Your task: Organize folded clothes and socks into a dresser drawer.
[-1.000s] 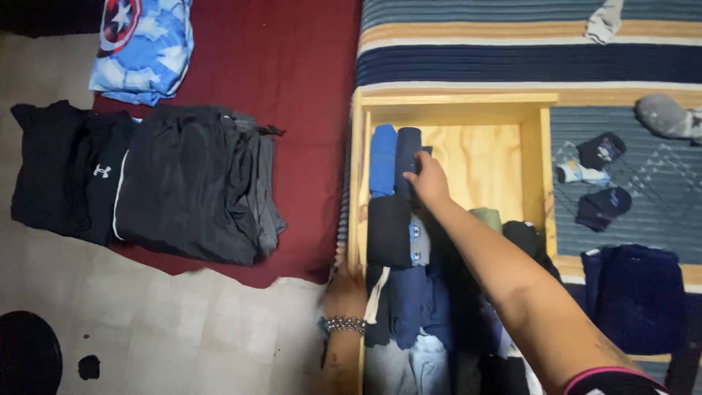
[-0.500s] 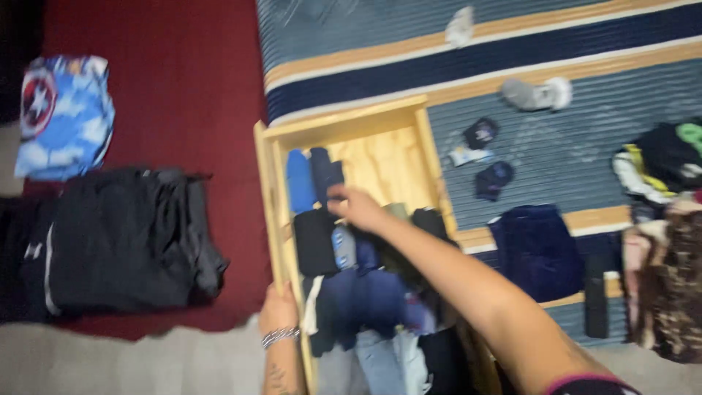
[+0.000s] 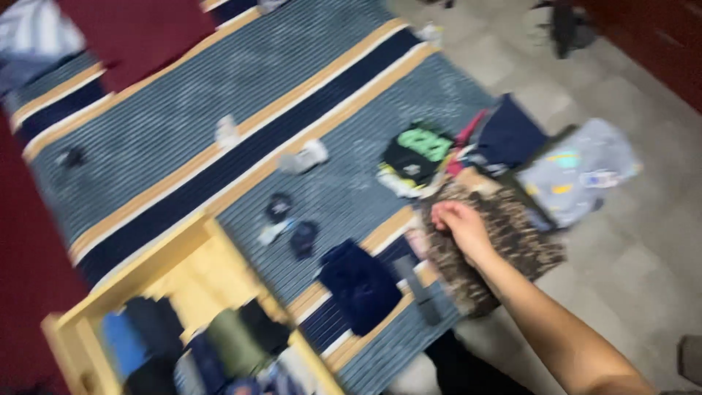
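Observation:
My right hand (image 3: 459, 223) reaches out to the right and rests on a brown patterned garment (image 3: 504, 241) lying at the edge of the striped rug (image 3: 219, 146); its fingers are curled on the cloth, but the frame is blurred and a grip is unclear. The wooden drawer (image 3: 175, 263) with rolled clothes in blue, black and olive (image 3: 234, 340) sits at the lower left. My left hand is out of view.
A dark navy folded garment (image 3: 358, 281) lies on the rug beside the drawer. Several socks (image 3: 289, 223) are scattered on the rug. A pile of clothes (image 3: 468, 146) and a grey printed garment (image 3: 578, 172) lie to the right on the tiled floor.
My view swung right, away from the black folded pile. My right hand left the drawer and moved to the brown patterned garment. My left hand went out of view.

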